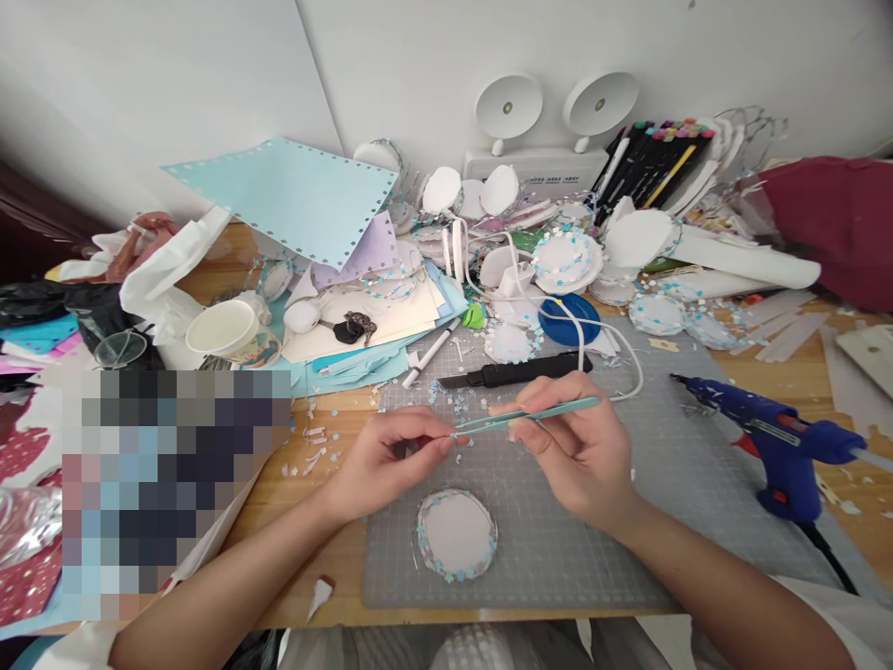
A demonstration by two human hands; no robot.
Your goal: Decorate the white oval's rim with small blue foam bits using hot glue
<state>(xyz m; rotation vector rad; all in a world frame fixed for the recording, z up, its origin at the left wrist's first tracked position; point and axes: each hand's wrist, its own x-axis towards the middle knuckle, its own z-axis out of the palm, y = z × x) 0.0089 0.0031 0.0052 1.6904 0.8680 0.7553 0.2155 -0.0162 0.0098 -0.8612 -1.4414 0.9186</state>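
My right hand (576,456) grips a pair of teal tweezers (558,409) between thumb and fingers, tips pointing left. Those tips meet the fingertips of my left hand (391,456), which is closed in a pinch. A tiny pale speck shows where they meet, too small to name. Below both hands, a round white disc (457,535) edged with small blue and white paper pieces lies on the grey cutting mat (558,577). Small loose blue paper pieces (453,402) are scattered just beyond my left hand. Behind my right hand rests a black utility knife (516,372).
A blue glue gun (788,447) lies on the right, its cord trailing forward. Blue paper sheets (286,200), a paper cup (233,335), a white pen (431,354) and several decorated discs (568,261) crowd the back. Markers (648,167) stand by a twin-head lamp (534,172).
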